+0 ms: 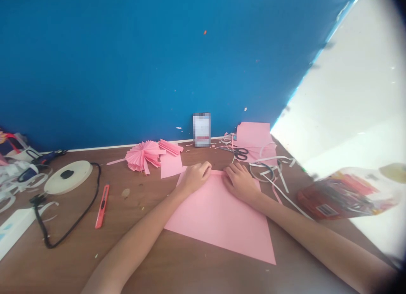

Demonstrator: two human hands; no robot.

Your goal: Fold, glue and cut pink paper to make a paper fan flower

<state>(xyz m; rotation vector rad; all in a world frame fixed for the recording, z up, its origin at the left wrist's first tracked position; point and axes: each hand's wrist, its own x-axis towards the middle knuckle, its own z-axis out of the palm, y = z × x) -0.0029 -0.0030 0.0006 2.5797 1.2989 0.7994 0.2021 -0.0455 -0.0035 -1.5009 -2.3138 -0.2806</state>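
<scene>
A large sheet of pink paper (pixel 222 218) lies on the table in front of me, its far edge turned over in a narrow folded strip. At the left end of that strip, my left hand (pixel 196 176) has its fingers curled down on the paper. My right hand (pixel 241 183) grips the same fold farther right, its fingers bent and close together on the edge. A short stretch of the fold shows between the hands; the fingertips are partly hidden. Beyond my left hand sit a pink pleated paper rosette (pixel 142 156), a pleated strip (pixel 170 147) and a small pink piece (pixel 171 165).
A phone (pixel 201 130) leans against the blue wall (pixel 158 66). Scissors (pixel 241 153) lie near more pink paper (pixel 253 134) and white strips. At left are a red box cutter (pixel 102 206), a cream disc (pixel 68 177) and a black cable (pixel 83 222). A plastic bag (pixel 345 192) stands right.
</scene>
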